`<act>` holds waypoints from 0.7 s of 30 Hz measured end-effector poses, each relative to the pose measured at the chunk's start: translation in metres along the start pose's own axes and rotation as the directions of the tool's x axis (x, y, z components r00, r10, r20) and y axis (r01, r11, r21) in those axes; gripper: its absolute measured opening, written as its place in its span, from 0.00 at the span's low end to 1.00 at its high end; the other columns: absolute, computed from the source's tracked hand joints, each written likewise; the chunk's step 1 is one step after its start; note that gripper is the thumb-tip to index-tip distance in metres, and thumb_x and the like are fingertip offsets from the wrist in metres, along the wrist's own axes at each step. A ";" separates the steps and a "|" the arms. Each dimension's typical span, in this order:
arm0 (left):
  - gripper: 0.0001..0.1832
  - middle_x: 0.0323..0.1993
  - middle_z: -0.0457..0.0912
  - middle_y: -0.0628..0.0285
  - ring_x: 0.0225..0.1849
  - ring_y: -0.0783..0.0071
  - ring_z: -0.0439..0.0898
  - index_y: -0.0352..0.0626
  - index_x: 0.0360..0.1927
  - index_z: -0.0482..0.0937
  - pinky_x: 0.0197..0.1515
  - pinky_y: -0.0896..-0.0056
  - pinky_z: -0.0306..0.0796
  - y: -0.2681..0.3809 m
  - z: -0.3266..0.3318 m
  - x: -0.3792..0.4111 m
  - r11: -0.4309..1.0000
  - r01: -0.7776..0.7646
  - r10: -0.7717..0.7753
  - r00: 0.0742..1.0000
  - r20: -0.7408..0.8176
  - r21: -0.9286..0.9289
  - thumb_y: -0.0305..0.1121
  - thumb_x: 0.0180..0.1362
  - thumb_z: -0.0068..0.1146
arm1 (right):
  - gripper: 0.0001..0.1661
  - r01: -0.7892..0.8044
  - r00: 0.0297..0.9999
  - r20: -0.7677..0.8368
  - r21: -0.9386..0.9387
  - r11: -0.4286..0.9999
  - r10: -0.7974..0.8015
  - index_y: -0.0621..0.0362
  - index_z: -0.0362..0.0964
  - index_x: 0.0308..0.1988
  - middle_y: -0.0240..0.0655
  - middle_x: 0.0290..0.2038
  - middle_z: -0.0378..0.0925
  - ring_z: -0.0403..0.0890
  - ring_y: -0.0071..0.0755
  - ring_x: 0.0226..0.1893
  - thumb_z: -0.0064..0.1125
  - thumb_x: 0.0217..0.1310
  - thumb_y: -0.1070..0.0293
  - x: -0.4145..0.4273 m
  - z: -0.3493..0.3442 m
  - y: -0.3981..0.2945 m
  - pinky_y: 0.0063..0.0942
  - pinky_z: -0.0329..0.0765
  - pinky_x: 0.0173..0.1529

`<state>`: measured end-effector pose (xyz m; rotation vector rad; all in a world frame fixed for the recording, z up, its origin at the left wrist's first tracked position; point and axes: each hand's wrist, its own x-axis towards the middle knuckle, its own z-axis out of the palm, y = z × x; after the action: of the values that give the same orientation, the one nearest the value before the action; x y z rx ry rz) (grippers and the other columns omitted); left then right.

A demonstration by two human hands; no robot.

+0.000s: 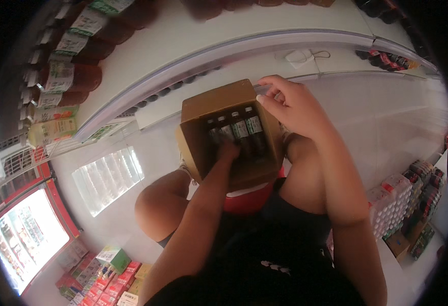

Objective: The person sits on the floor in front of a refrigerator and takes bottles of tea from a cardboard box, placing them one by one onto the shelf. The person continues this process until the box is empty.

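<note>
An open cardboard box (218,103) stands tilted between my knees, in front of a red stool (248,199). Inside it, several dark bottles (240,129) with pale caps and white-green labels lie in a row. My left hand (228,150) reaches into the box near the leftmost bottles; its fingers are blurred and in shadow, so its grip is unclear. At the box's upper right corner is my right hand (287,101), its thumb and curled fingers about the cardboard edge.
A white shelf (208,57) spans the area ahead, with large labelled bottles (61,76) at upper left. A lit drinks cooler (32,233) and stacked cartons (113,283) are at lower left. Shrink-wrapped bottle packs (392,202) stand on the right.
</note>
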<state>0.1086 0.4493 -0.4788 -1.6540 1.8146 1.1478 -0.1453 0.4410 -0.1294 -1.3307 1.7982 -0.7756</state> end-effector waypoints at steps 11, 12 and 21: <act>0.55 0.69 0.61 0.36 0.67 0.43 0.68 0.32 0.72 0.48 0.66 0.53 0.65 -0.024 -0.017 0.033 0.999 0.013 -0.017 0.995 -0.101 -0.038 0.56 0.54 0.63 | 0.24 -0.012 0.996 0.088 0.030 0.999 0.010 0.59 0.72 0.55 0.41 0.34 0.83 0.84 0.43 0.33 0.60 0.65 0.58 -0.001 -0.005 0.002 0.36 0.78 0.39; 0.54 0.68 0.63 0.37 0.66 0.43 0.69 0.33 0.72 0.50 0.66 0.53 0.67 -0.022 -0.018 0.033 1.000 -0.018 0.018 0.994 -0.110 0.004 0.57 0.53 0.64 | 0.24 -0.018 0.996 0.091 0.023 1.000 0.015 0.59 0.72 0.55 0.41 0.34 0.83 0.84 0.43 0.33 0.60 0.65 0.58 0.000 -0.005 0.000 0.36 0.78 0.39; 0.46 0.60 0.72 0.39 0.61 0.43 0.74 0.36 0.61 0.61 0.60 0.50 0.72 0.028 -0.113 -0.074 0.994 -0.101 0.088 0.966 -0.242 -0.039 0.49 0.45 0.73 | 0.26 -0.005 0.986 0.164 -0.036 0.999 0.011 0.58 0.70 0.57 0.40 0.35 0.83 0.83 0.42 0.34 0.59 0.65 0.56 0.007 0.012 -0.011 0.36 0.78 0.41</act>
<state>0.1210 0.4027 -0.3497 -1.8200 2.0477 1.0794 -0.1311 0.4314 -0.1285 -1.3680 1.6930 -0.6141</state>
